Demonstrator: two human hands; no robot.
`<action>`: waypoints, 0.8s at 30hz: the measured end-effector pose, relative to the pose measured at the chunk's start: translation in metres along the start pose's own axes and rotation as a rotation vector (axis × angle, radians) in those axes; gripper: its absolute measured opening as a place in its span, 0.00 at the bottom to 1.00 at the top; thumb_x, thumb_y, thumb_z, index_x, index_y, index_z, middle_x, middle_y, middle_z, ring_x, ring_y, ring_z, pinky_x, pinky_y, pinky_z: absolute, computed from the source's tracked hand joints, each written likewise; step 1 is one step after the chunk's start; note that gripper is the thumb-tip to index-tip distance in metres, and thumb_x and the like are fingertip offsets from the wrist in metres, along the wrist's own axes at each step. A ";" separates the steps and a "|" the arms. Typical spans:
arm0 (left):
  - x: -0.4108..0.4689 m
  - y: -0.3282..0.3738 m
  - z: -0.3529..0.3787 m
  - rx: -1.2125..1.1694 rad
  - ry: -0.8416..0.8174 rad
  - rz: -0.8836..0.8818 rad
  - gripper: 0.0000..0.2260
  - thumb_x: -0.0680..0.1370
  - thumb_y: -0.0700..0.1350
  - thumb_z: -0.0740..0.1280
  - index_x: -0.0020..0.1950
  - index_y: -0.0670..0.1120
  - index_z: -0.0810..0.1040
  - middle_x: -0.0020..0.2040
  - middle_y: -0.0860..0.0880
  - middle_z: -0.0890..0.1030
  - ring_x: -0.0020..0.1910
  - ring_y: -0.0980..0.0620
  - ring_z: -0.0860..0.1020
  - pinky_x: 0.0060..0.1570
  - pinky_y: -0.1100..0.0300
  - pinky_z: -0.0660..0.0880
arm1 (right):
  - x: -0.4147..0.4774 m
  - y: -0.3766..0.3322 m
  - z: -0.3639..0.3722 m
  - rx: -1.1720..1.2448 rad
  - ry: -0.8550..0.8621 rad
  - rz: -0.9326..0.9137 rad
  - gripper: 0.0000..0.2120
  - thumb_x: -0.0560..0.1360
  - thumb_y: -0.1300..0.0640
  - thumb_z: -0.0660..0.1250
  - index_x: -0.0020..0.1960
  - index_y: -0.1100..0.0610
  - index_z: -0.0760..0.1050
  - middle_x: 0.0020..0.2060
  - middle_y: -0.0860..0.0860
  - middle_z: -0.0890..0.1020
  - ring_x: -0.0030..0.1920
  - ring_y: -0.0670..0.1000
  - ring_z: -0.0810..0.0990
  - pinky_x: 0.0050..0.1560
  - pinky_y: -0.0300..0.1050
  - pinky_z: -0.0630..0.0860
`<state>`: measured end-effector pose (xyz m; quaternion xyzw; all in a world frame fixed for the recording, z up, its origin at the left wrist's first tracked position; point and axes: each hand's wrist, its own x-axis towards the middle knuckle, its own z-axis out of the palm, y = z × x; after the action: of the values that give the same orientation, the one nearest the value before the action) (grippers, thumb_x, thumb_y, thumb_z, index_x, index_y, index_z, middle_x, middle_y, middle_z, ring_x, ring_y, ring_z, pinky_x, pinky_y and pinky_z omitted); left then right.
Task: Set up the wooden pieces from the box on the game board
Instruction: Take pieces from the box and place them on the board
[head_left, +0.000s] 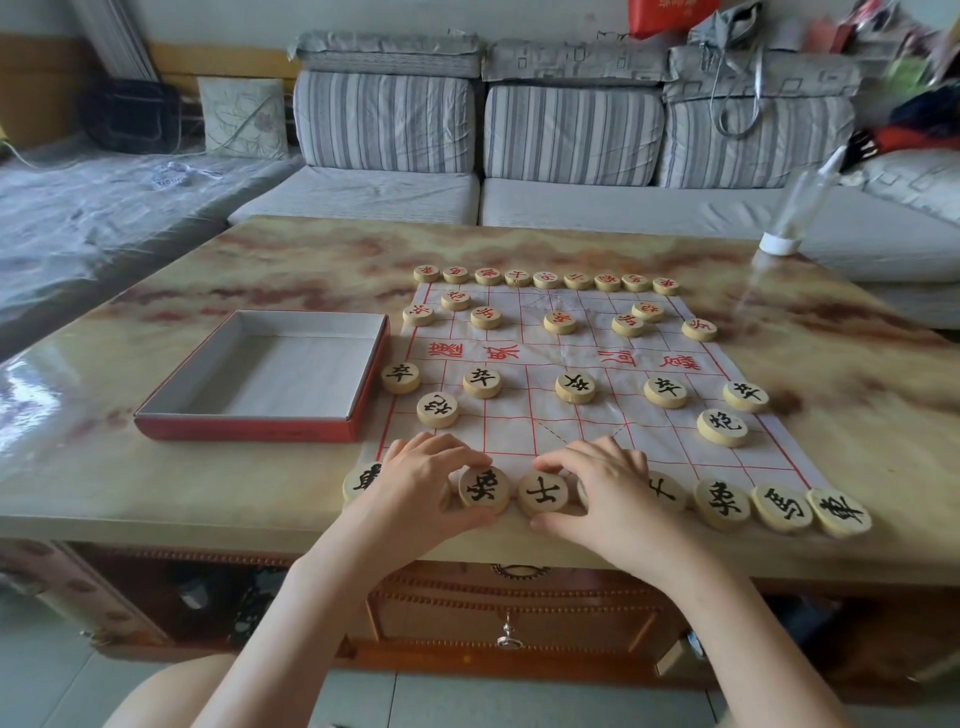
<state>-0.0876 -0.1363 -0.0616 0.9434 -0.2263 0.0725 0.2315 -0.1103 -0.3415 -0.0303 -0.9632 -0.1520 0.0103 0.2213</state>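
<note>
Tabletop (260, 249): elephant piece (484, 491) between left fingers (457, 457), advisor piece (544, 494) between right fingers (566, 457).

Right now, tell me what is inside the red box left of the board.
The red box shows only its pale floor and inner walls, with nothing lying on them. Its near wall hides a thin strip of floor along the front edge.

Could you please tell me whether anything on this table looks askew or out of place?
Yes: the paper board lies skewed on the table, so its near row of pieces slants, and the rightmost piece sits close to the front edge. Nothing looks spilled or damaged.
</note>
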 end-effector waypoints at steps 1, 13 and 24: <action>0.000 0.000 0.000 -0.002 0.003 -0.002 0.31 0.63 0.70 0.55 0.59 0.56 0.75 0.56 0.59 0.76 0.59 0.59 0.70 0.57 0.64 0.59 | 0.000 0.000 0.000 -0.001 -0.001 -0.001 0.22 0.72 0.44 0.66 0.65 0.45 0.67 0.41 0.30 0.59 0.43 0.39 0.52 0.50 0.41 0.55; -0.001 0.003 -0.002 -0.015 -0.006 -0.012 0.32 0.61 0.71 0.55 0.57 0.56 0.75 0.54 0.60 0.75 0.56 0.59 0.70 0.56 0.65 0.59 | 0.003 0.007 0.008 -0.005 0.036 -0.016 0.22 0.71 0.42 0.67 0.63 0.45 0.69 0.51 0.37 0.68 0.50 0.41 0.56 0.47 0.42 0.52; -0.001 0.004 -0.002 -0.018 -0.008 -0.030 0.32 0.61 0.71 0.55 0.58 0.56 0.75 0.54 0.60 0.75 0.56 0.59 0.70 0.59 0.63 0.61 | 0.005 0.010 0.011 -0.039 0.059 -0.037 0.23 0.71 0.41 0.66 0.64 0.44 0.68 0.56 0.38 0.71 0.52 0.41 0.58 0.46 0.42 0.51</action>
<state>-0.0905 -0.1380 -0.0587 0.9448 -0.2135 0.0633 0.2404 -0.1034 -0.3433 -0.0442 -0.9643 -0.1634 -0.0254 0.2068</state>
